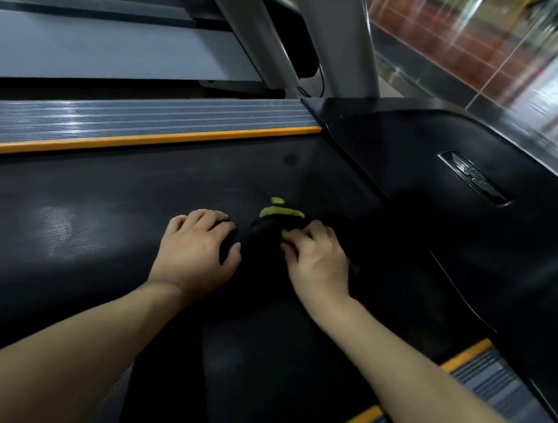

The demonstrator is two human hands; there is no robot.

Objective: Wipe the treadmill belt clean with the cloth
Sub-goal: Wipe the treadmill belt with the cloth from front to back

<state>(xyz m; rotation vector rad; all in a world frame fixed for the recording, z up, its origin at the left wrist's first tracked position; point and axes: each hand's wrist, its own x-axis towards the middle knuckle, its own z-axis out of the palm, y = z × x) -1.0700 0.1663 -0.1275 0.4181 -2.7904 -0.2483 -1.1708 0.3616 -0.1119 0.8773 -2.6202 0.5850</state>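
2 bare hands press down on a black treadmill belt (97, 226), seen from a head camera looking forward and down. A dark cloth (266, 234) with a yellow-green patch at its far end lies bunched on the belt between the hands, close to the black motor cover (446, 180) at the front of the machine. The left hand (197, 251) lies palm down just left of the cloth, its fingers curled over a dark edge that seems to be part of the cloth; against the black belt, its grip cannot be told for sure. The right hand (317, 260) has a narrow grip, its fingertips curled into the cloth's right side and holding it to the belt. Both forearms reach in from the bottom of the view. A grey ribbed side rail (108, 121) edged with an orange strip (140, 143) runs along the belt's left side; a matching rail shows at lower right. Grey uprights (327, 33) rise behind the motor cover, which carries a silver winged badge (474, 176).
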